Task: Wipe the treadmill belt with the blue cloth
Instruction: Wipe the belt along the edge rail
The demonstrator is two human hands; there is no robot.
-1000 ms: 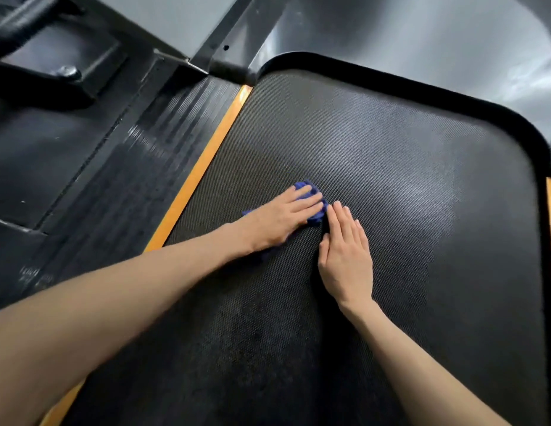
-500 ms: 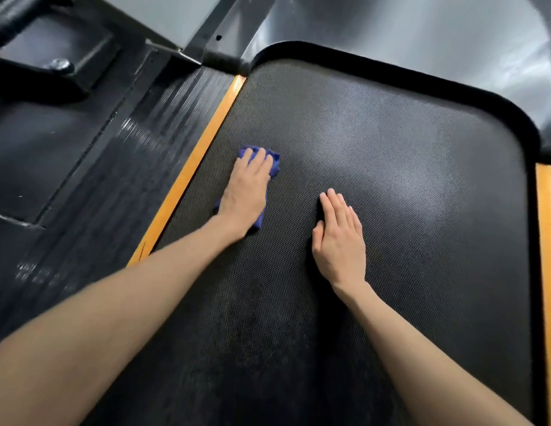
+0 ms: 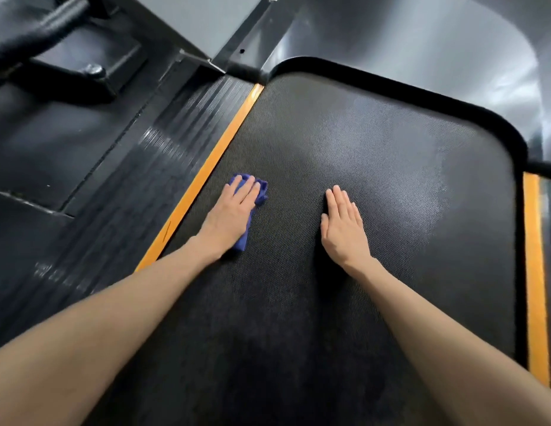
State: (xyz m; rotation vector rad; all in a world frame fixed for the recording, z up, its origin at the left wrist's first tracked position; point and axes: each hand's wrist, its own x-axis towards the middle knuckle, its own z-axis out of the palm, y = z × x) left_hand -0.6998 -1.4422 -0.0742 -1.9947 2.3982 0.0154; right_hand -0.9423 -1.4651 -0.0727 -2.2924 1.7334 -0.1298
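**Inspection: cloth at left edge of belt, both hands down flat**

I see the left hand (image 3: 234,212) pressed palm-down on the blue cloth (image 3: 258,192), fingers extended and close together. The cloth is bunched beneath the palm; blue shows past the fingertips and along the hand's right side down toward the wrist. The hand presses it flat rather than gripping it.

The cloth lies on the treadmill belt (image 3: 375,142), at its left side, just beside the orange strip (image 3: 206,167) that borders the belt. I cannot tell whether cloth and strip touch.

The right hand (image 3: 343,226) lies flat on the belt near its middle, fingers straight and together, holding nothing, well apart from the cloth.

A second orange strip (image 3: 534,272) runs along the belt's right edge. A ribbed black side rail (image 3: 120,192) lies outside the left strip.
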